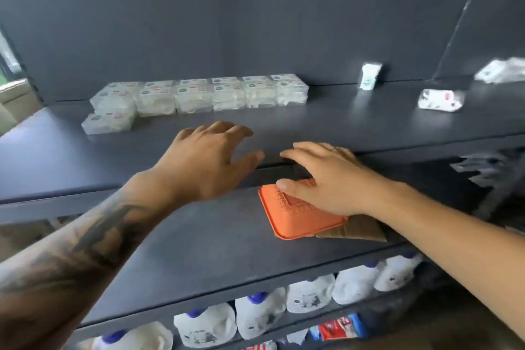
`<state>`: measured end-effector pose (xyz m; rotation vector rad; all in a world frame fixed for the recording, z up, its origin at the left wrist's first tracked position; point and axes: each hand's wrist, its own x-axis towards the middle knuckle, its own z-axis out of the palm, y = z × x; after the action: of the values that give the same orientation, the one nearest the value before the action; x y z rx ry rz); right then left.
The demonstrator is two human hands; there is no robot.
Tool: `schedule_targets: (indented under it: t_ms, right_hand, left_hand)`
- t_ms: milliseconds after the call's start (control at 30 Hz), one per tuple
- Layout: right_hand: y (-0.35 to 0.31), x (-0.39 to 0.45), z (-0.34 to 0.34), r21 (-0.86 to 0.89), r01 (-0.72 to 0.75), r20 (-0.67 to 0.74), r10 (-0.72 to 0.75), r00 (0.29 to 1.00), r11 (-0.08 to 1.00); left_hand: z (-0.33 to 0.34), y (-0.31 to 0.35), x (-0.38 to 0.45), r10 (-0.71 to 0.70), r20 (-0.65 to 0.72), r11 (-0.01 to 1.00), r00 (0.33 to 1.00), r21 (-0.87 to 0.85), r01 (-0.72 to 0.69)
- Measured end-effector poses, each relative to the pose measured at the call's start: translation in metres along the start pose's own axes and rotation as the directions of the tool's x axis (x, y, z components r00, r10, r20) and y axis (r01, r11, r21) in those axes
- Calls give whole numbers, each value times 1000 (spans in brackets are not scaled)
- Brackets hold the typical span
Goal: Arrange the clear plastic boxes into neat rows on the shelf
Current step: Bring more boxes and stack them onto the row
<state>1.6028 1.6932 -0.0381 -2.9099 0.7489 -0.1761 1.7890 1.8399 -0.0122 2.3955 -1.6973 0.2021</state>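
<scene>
Across the dark grey upper shelf (341,122), w/ a matching grey back wall, the clear plastic boxes (199,94) sit in a row near the back, left of centre; one box (106,122) lies alone in front at the row's left end. Lower shelf (199,236) holds an orange tray (298,219) on cardboard (358,229). White jugs (255,315) line the level below. My left hand (210,162) hovers over the upper shelf edge, fingers spread, holding nothing. My right hand (326,179) rests flat on the tray, fingers relaxed.

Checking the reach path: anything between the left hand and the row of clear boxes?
Head view: only bare dark shelf lies between the left hand and the clear boxes.
</scene>
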Motion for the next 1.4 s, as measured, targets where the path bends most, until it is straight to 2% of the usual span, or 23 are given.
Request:
schedule_targets:
  t_ms: [200, 367, 500, 667, 867, 1100, 1267, 1400]
  right_hand:
    - [125, -138, -14, -8, -204, -83, 202, 976, 979]
    - [226, -234, -33, -20, -393, -96, 390, 916, 919]
    - [302, -292, -41, 18, -527, -123, 525, 842, 850]
    - [395, -339, -42, 64, -647, -198, 645, 738, 760]
    - [521, -347, -63, 16, -721, -180, 711, 679, 692]
    - [669, -313, -116, -35, -765, -179, 749, 637, 643]
    - [733, -294, -134, -43, -774, -222, 750, 624, 631]
    - [777, -276, -140, -29, -766, -256, 736, 626, 642]
  left_hand:
    - [32, 177, 13, 218, 1, 974, 976, -63, -217]
    - [61, 314, 36, 363, 82, 931, 928, -70, -358]
    - [84, 406, 67, 466, 126, 884, 876, -83, -459]
    - [118, 514, 120, 620, 139, 785, 772, -117, -609]
    - [156, 634, 224, 708, 22, 692, 706, -223, -687]
    - [181, 729, 355, 670, -20, 700, 742, -315, -640]
    - [177, 778, 417, 679, -44, 690, 733, -304, -657]
    - [180, 804, 456, 649, -42, 716, 760, -304, -628]
